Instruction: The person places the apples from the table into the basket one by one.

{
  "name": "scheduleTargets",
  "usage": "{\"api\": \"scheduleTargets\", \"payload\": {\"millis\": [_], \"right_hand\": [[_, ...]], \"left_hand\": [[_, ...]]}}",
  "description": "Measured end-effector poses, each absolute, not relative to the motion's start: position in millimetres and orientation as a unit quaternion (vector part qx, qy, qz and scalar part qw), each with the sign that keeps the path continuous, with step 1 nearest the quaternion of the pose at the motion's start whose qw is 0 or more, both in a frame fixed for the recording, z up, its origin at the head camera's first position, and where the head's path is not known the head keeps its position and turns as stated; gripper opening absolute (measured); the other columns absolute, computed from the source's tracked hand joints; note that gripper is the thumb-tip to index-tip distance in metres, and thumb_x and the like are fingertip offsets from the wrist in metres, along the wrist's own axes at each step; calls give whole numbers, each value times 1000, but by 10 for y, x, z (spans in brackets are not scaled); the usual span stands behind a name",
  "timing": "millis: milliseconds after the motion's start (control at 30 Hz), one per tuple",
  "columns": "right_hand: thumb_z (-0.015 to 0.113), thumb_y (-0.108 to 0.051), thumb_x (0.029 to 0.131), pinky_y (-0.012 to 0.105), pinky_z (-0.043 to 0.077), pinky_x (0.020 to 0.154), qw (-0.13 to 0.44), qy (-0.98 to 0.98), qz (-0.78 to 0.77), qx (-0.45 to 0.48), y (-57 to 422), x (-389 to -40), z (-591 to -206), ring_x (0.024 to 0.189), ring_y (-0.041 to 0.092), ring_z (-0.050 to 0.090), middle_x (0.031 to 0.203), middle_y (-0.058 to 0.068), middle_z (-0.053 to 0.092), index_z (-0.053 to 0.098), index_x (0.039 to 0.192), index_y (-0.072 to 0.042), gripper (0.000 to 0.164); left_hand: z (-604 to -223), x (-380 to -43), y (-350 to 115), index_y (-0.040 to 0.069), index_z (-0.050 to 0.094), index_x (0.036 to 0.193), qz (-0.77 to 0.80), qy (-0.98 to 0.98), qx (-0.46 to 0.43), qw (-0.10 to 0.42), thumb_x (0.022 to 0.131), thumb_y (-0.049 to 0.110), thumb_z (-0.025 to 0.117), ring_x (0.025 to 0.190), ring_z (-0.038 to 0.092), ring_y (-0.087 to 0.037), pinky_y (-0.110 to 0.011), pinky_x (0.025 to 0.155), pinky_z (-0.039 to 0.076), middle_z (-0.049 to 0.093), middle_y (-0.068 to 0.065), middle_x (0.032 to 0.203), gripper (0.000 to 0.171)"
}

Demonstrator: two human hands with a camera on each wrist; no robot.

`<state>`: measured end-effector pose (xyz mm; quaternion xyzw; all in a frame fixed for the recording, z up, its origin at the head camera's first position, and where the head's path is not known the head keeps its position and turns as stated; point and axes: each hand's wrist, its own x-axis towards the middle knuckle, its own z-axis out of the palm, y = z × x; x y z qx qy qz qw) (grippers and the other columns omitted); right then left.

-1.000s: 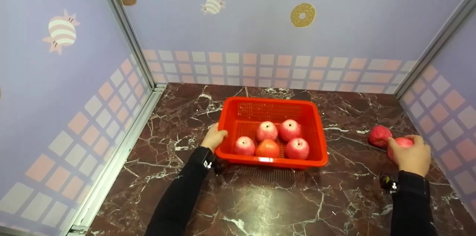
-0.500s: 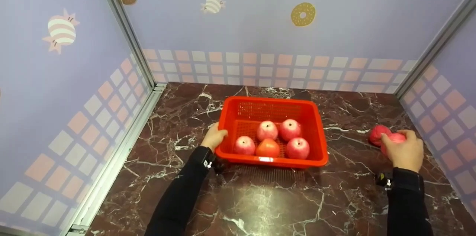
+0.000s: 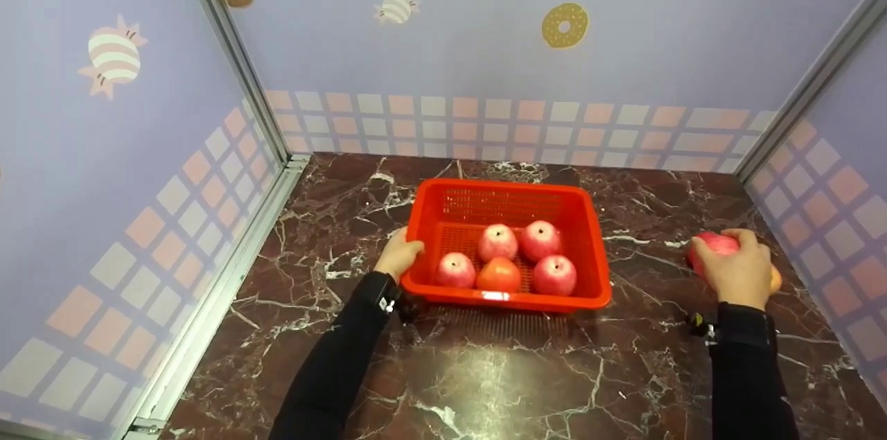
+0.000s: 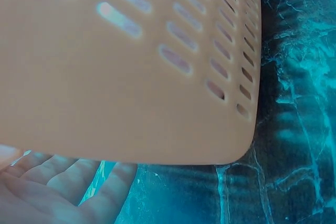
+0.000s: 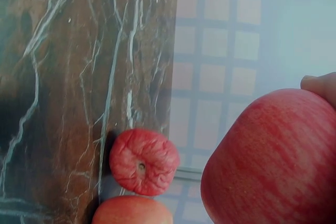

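At the left end of a red plastic basket (image 3: pixel 443 297), my left hand (image 3: pixel 398 256) grips the rim, thumb over the edge. In the left wrist view its fingers show beneath the slotted basket wall (image 4: pixel 105 93). My right hand (image 3: pixel 738 270) holds a smooth red apple (image 5: pixel 273 161), which looks raised above the table in the right wrist view. A wrinkled red apple (image 5: pixel 144 161) lies on the tabletop close by, with an orange-red fruit (image 5: pixel 134 212) beside it. Inside the basket, several pink-red apples (image 3: pixel 498 243) sit around one orange-red fruit (image 3: pixel 499 276).
The basket stands on a dark red marbled tabletop (image 3: pixel 332 357). Purple panels with a pink and white checked band enclose it; the back panel (image 3: pixel 471 45) and right panel (image 3: pixel 852 170) stand beyond the fruit. A metal rail (image 3: pixel 215 329) runs along the left edge.
My right hand has moved left and slightly away from me with the apple, now overlapping the wrinkled one. An orange fruit has come into view behind it. The left hand and basket stay put.
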<state>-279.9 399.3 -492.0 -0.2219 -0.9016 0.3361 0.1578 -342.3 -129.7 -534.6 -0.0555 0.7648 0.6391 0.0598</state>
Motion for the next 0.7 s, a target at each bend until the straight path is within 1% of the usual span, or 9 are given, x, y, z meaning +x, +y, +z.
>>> {"api": "scheduleTargets", "payload": {"millis": [100,167,400,533,700], "right_hand": [[66,-49,92,62,35,97,165,-903,336,-212,3946,-2827,-4903,124,50,45,136,36,48,51,141,-3,69],[66,-48,92,60,36,96,167,-904,336,-207,3921,-2842,-4893,124,50,45,135,35,49,52,139,-3,67],[67,-49,92,63,29,104,166,-906,339,-193,3846,-2873,-4873,125,50,44,135,35,50,52,139,-2,68],[67,-50,92,63,32,103,166,-907,337,-189,3797,-2897,-4855,127,49,45,136,35,50,52,140,-3,69],[67,-51,92,62,38,96,171,-909,332,-183,3724,-2932,-4841,125,49,48,136,34,52,54,139,-4,68]], "left_hand": [[-5332,-3420,-1299,-8,54,131,639,766,-49,58,78,-6,49,109,61,-38,-37,83,51,61,-28,127,54],[-5329,-3419,-1299,-9,55,130,638,766,-45,56,77,-6,49,107,61,-37,-36,82,51,61,-28,126,53],[-5349,-3429,-1307,-9,56,128,633,771,-42,46,76,-7,50,106,62,-37,-36,81,51,62,-28,125,52],[-5343,-3426,-1306,-9,56,129,632,772,-43,50,77,-7,50,106,62,-37,-37,81,52,62,-29,126,52],[-5355,-3431,-1312,-8,56,129,629,774,-51,54,78,-6,51,104,61,-33,-38,83,52,62,-28,126,52]]}}
